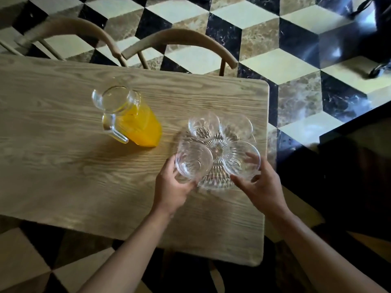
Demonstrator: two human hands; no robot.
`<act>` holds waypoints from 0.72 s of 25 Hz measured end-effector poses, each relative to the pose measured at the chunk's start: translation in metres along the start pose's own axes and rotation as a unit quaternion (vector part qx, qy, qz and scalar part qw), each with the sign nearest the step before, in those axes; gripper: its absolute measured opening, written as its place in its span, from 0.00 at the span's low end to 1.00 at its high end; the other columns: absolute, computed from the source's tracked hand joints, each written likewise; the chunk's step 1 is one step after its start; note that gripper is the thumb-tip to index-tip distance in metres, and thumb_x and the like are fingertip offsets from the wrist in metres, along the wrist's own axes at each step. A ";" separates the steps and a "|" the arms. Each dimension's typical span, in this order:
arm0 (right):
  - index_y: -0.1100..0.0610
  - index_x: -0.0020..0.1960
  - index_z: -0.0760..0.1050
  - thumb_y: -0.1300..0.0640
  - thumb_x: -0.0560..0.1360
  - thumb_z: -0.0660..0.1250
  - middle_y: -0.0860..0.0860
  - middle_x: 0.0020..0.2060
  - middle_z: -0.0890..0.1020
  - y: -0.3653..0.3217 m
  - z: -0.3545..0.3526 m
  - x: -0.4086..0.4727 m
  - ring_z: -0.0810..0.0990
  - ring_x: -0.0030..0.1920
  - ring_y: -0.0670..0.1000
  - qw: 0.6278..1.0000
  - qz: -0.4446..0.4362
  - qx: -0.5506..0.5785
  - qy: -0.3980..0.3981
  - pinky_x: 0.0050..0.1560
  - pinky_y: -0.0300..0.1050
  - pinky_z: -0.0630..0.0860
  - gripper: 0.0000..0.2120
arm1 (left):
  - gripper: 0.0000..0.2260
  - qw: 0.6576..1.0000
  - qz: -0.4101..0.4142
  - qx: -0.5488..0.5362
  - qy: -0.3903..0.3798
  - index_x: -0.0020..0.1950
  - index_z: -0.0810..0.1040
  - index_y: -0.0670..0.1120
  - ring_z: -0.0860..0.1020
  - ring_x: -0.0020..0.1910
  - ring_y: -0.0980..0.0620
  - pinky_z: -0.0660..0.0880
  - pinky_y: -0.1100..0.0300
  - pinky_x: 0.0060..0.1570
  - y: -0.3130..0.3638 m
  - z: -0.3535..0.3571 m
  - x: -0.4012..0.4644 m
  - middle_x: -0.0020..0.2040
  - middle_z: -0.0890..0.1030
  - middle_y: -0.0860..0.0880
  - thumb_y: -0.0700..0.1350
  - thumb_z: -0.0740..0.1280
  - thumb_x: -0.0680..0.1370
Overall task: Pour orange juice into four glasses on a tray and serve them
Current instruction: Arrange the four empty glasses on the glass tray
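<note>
Left hand (171, 188) gripping near-left glass (193, 160), right hand (262, 185) fingers curling around near-right glass (241, 160), both sitting on glass tray (215, 178), juice jug (129, 117) standing apart on table (63, 166)

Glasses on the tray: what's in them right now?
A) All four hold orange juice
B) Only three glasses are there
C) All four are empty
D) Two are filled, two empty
C: all four glasses on the clear tray look clear and empty, and the orange juice sits only in the pitcher to their left.

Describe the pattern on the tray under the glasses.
Clear glass tray with ribs radiating from its centre; seen best in the head view.
</note>
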State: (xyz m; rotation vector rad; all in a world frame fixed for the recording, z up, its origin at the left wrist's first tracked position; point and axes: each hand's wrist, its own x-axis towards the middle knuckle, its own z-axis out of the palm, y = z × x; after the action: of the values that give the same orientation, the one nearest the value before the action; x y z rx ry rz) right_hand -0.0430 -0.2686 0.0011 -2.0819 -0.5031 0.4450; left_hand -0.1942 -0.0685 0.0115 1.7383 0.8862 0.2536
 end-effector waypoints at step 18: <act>0.54 0.70 0.73 0.55 0.65 0.83 0.45 0.59 0.79 0.010 0.014 0.000 0.76 0.58 0.42 0.999 -0.002 -0.041 -0.010 0.58 0.31 0.71 0.37 | 0.41 0.999 -0.009 0.041 -0.013 0.77 0.75 0.47 0.78 0.73 0.55 0.74 0.45 0.76 -0.027 0.015 0.017 0.72 0.81 0.49 0.49 0.85 0.67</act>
State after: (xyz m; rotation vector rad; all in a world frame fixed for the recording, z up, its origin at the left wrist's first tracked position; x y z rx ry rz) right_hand -0.0478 -0.2631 -0.0143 -2.1570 -0.5439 0.4498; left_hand -0.1856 -0.0656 -0.0228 1.8043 0.9031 0.1850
